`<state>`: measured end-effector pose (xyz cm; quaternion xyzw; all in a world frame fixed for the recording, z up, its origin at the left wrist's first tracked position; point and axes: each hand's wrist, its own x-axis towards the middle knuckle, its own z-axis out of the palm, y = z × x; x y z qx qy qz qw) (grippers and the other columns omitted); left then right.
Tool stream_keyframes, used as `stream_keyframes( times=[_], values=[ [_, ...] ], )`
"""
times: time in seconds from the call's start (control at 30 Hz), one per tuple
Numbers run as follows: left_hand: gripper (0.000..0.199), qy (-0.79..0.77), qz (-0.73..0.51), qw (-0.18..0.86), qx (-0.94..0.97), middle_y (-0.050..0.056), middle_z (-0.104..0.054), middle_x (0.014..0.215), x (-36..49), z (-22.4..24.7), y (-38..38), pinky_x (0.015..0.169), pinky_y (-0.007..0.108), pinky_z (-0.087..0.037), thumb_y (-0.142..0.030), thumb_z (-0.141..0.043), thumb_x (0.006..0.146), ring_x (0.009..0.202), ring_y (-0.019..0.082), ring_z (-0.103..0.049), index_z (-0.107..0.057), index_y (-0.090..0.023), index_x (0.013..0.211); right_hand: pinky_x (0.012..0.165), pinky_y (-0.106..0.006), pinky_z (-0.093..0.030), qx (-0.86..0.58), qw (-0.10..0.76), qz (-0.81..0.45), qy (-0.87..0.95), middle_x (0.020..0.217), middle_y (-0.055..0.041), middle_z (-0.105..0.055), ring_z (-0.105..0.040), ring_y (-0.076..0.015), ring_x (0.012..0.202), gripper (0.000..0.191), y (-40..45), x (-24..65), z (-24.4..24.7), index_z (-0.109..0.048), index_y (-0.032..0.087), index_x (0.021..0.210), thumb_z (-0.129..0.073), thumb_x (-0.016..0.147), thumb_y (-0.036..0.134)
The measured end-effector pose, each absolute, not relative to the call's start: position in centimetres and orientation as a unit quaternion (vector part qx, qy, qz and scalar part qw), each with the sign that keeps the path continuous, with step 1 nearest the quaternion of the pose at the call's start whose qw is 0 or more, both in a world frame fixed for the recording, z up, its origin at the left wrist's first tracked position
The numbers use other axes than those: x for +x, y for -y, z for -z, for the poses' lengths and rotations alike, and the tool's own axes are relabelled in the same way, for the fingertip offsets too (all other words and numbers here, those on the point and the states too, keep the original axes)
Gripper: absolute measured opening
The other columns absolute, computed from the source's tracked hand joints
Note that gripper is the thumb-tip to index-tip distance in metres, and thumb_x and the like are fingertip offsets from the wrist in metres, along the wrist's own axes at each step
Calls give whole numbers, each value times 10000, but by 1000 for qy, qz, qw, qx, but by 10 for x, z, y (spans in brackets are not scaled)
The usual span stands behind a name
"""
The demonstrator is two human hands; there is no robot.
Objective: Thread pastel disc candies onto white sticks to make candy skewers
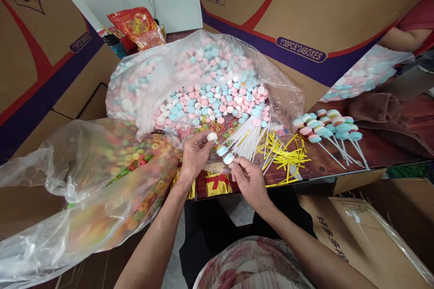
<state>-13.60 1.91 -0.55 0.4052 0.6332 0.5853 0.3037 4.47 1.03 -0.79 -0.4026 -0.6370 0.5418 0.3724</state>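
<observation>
Big candy bag (158,70) across the upper middle; near centre, right hand (250,181) and left hand (195,156) both pinching, the right on a blue-and-white candy skewer (228,158) mid-frame, the left on a white candy (212,137) just upper left.

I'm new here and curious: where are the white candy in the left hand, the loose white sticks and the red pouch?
White candy (212,136): head view, upper face.
Loose white sticks (244,140): head view, mid-length.
Red pouch (139,27): head view, printed front.

Worktop (396,144), dark red-brown (glossy): clear bag (149,95) of pastel candies (213,101), loose gold twist ties (288,156), stacked-candy lollipops (343,128), brown cloth (376,110).
</observation>
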Motion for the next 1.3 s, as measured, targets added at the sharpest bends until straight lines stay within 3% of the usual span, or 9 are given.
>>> stream_keyframes(
  times=[0.23, 0.47, 0.7, 0.97, 1.3],
  values=[
    [251, -672, -525, 202, 482, 74, -763, 1053, -130, 7, -13, 879, 346, -563, -235, -661, 815, 957, 215, -704, -774, -183, 1033, 485, -236, -330, -410, 373, -549, 626, 522, 53, -462, -426, -105, 473, 300, -11, 43, 9, -503, 214, 666, -524, 939, 337],
    [314, -702, -446, 130, 540, 53, -760, 1070, -116, -1, -7, 900, 300, -539, -154, -541, 893, 981, 189, -691, -756, -226, 1110, 484, -239, -324, -421, 381, -536, 625, 516, 55, -447, -411, -106, 472, 299, -11, 43, 8, -504, 215, 666, -520, 943, 328],
    [332, -673, -431, 186, 572, 77, -720, 1230, -124, -4, 0, 1000, 338, -516, -247, -514, 955, 1142, 207, -655, -713, -221, 1219, 482, -243, -325, -421, 376, -542, 623, 523, 52, -455, -412, -107, 474, 307, -12, 43, 7, -489, 217, 656, -527, 940, 327],
    [285, -674, -505, 241, 483, 67, -773, 1105, -112, 10, -1, 943, 358, -542, -330, -594, 922, 1011, 213, -703, -777, -210, 1105, 486, -250, -319, -432, 363, -515, 645, 537, 48, -440, -414, -114, 486, 283, -10, 45, 10, -516, 213, 694, -501, 949, 337],
    [304, -647, -562, 321, 404, 51, -778, 1129, -103, 12, -1, 990, 374, -546, -378, -647, 884, 1054, 223, -712, -780, -208, 1098, 488, -243, -314, -427, 378, -517, 638, 543, 47, -439, -399, -110, 490, 312, -12, 43, 11, -495, 217, 665, -510, 955, 331]
  ],
)
